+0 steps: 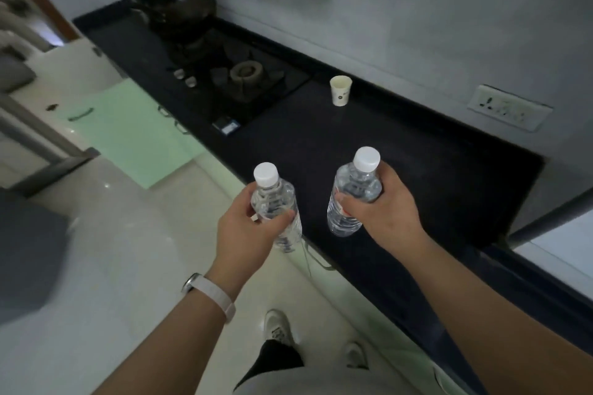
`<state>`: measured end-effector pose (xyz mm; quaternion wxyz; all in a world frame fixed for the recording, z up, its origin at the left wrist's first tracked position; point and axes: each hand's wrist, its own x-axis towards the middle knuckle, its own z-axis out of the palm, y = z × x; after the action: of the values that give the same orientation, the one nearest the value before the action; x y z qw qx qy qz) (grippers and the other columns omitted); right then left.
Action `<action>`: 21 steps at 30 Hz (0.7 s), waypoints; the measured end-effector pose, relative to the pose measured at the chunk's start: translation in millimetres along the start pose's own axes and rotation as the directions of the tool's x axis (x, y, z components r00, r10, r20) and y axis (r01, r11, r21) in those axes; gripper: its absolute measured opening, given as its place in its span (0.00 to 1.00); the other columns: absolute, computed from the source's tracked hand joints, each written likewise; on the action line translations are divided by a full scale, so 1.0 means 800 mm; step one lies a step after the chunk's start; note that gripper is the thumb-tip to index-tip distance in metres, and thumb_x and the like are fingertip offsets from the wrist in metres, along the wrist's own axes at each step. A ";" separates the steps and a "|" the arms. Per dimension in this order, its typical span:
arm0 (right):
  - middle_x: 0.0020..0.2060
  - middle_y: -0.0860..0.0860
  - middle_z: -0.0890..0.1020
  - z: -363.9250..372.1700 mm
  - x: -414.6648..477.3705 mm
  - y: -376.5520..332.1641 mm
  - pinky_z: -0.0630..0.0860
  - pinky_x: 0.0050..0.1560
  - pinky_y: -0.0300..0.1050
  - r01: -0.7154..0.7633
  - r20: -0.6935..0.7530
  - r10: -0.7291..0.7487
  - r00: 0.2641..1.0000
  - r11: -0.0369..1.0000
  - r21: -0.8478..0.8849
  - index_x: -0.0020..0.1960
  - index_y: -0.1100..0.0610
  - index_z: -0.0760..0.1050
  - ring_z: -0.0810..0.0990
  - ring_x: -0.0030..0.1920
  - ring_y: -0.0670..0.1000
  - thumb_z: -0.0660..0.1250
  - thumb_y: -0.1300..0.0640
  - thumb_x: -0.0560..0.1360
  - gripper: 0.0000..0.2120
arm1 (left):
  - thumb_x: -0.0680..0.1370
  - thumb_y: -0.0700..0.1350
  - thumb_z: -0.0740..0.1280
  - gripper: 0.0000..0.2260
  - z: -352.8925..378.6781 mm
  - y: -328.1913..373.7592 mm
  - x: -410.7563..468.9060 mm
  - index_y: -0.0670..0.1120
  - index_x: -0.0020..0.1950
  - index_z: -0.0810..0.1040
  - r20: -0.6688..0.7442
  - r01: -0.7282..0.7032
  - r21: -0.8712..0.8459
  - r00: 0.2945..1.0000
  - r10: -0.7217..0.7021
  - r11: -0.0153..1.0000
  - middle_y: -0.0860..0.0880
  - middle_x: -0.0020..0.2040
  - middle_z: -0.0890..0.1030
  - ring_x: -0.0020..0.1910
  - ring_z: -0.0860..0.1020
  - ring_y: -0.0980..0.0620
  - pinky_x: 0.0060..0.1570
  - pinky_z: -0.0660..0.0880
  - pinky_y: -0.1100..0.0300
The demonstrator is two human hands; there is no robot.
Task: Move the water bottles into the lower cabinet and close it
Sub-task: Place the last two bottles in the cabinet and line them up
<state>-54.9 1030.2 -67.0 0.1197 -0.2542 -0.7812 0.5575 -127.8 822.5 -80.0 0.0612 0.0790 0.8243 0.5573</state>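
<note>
Head view: the left hand (247, 234) has its grip round the left bottle (276, 199), the right hand (385, 212) round the right bottle (353, 199), both held above the tabletop (417, 144) edge. Picking up looks done; stowing them and shutting the green cabinet door (128, 131), apparently open, remain.

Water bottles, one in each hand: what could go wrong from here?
1. Neither hand is free: the left hand grips the left bottle and the right hand grips the right bottle. Working a cabinet door like this, a bottle could slip and drop.
2. The green door seems to jut out over the floor, so a leg might bump it on the way.
</note>
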 end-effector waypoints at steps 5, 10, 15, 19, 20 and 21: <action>0.49 0.40 0.81 0.059 -0.019 -0.025 0.76 0.53 0.41 0.064 0.129 -0.059 0.990 0.997 -0.042 0.55 0.37 0.70 0.80 0.49 0.39 0.79 0.51 0.67 0.24 | 0.70 0.42 0.79 0.24 -0.069 -0.025 -0.025 0.54 0.64 0.79 -0.131 0.031 -0.026 0.991 -0.034 0.999 0.63 0.50 0.83 0.48 0.81 0.67 0.44 0.74 0.76; 0.46 0.39 0.81 0.128 -0.044 -0.058 0.73 0.45 0.32 0.112 0.196 -0.102 0.975 0.993 -0.045 0.49 0.36 0.71 0.79 0.45 0.34 0.79 0.54 0.67 0.21 | 0.69 0.44 0.79 0.25 -0.144 -0.057 -0.035 0.53 0.64 0.80 -0.203 0.047 -0.058 0.978 -0.058 0.997 0.60 0.52 0.84 0.49 0.81 0.65 0.45 0.75 0.75; 0.48 0.40 0.81 0.231 -0.078 -0.094 0.78 0.53 0.44 0.107 0.193 -0.096 0.977 0.993 -0.048 0.53 0.38 0.73 0.80 0.47 0.39 0.79 0.52 0.66 0.22 | 0.69 0.45 0.79 0.24 -0.248 -0.094 -0.042 0.53 0.64 0.79 -0.252 0.051 -0.089 0.965 -0.072 0.995 0.60 0.52 0.84 0.50 0.81 0.65 0.49 0.77 0.71; 0.50 0.42 0.81 0.325 -0.107 -0.124 0.79 0.55 0.50 0.109 0.190 -0.098 0.977 0.993 -0.049 0.60 0.45 0.73 0.80 0.50 0.42 0.79 0.49 0.64 0.27 | 0.68 0.46 0.79 0.23 -0.349 -0.140 -0.050 0.55 0.61 0.79 -0.312 0.060 -0.102 0.946 -0.089 0.993 0.63 0.48 0.83 0.48 0.80 0.67 0.43 0.73 0.76; 0.50 0.42 0.81 0.347 -0.114 -0.130 0.79 0.56 0.51 0.121 0.201 -0.108 0.974 0.991 -0.055 0.60 0.44 0.73 0.80 0.51 0.43 0.79 0.48 0.64 0.28 | 0.68 0.47 0.79 0.22 -0.373 -0.152 -0.052 0.55 0.60 0.79 -0.323 0.069 -0.099 0.941 -0.097 0.993 0.64 0.48 0.83 0.48 0.80 0.67 0.43 0.73 0.75; 0.51 0.41 0.81 0.369 -0.121 -0.136 0.79 0.56 0.51 0.135 0.211 -0.119 0.970 0.989 -0.061 0.60 0.44 0.73 0.80 0.51 0.43 0.79 0.47 0.63 0.28 | 0.68 0.47 0.80 0.22 -0.395 -0.163 -0.055 0.56 0.60 0.79 -0.335 0.076 -0.096 0.936 -0.105 0.992 0.65 0.47 0.83 0.48 0.80 0.66 0.45 0.73 0.73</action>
<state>-140.5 712.8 -59.5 0.0638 -0.1488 -0.8244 0.5423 -152.5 478.8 -82.9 -0.0529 -0.0588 0.8018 0.5923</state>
